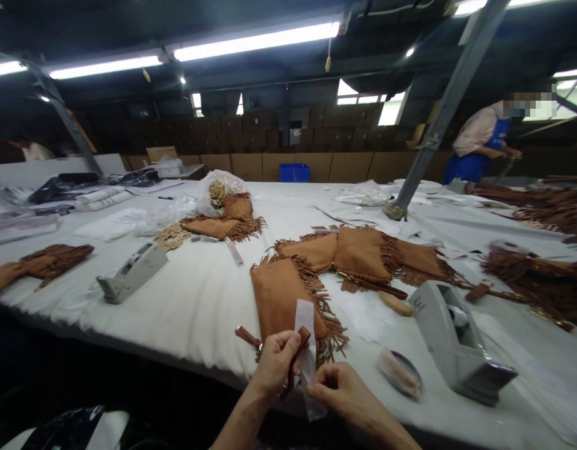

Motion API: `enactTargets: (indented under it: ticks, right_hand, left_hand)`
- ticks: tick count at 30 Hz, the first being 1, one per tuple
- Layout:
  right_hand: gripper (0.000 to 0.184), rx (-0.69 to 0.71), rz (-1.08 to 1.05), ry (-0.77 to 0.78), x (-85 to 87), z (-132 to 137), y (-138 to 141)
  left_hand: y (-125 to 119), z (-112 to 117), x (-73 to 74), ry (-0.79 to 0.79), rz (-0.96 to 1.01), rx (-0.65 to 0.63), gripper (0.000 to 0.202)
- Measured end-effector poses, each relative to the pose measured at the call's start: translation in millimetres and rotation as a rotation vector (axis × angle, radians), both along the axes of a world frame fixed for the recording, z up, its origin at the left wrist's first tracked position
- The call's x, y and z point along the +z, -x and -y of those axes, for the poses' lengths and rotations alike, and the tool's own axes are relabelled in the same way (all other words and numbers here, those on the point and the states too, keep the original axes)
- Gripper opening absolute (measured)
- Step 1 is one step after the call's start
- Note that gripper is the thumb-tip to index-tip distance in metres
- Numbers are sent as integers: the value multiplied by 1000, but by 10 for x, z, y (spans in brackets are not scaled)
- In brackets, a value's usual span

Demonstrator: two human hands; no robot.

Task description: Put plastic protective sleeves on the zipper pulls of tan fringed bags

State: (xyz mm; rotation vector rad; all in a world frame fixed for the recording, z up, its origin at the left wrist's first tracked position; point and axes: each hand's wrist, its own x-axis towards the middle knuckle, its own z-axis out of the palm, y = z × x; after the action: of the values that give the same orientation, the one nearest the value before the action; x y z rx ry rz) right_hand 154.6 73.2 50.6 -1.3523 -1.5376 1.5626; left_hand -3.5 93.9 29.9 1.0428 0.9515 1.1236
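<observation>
My left hand (277, 359) is closed on a brown leather strap (303, 337), looped up between thumb and fingers. A whitish translucent strip (305, 312) runs down beside the strap. Its lower part is pinched in my right hand (334, 384), thumb against forefinger. Just beyond both hands, a tan suede fringed bag (277, 297) lies flat on the table near its front edge. A small leather zipper pull (247, 336) sticks out at its left side. The strap's lower end is partly hidden by my left hand.
Tape dispensers stand at right (457, 340) and left (133, 272). More fringed bags (363, 253) lie behind on the white-covered table (199, 306). A small round dish (401, 373) sits right of my hands. A grey post (438, 125) rises at right; a person (480, 140) in a blue apron stands beyond.
</observation>
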Motion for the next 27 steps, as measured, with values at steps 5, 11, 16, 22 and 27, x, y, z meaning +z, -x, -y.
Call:
enactTargets:
  ticks: [5,11,16,22,27]
  right_hand:
    - [10,166,-74,7,98,41,44]
    - [20,102,79,-11,12,88,77]
    - [25,100,17,31,-72,99,56]
    - [32,128,-45,71,-132,100,56]
    - [36,189,-23,89,-46,64,34]
  left_hand:
    - [-29,32,117,-78,-97,-31,50]
    - [-76,51,116,-77,-125,-43,49]
    - [-65,46,97,-26,-49,-43,48]
    - [-55,35,163,-37,-57,-10,49]
    - [-40,24,162,-51,-73,-35,51]
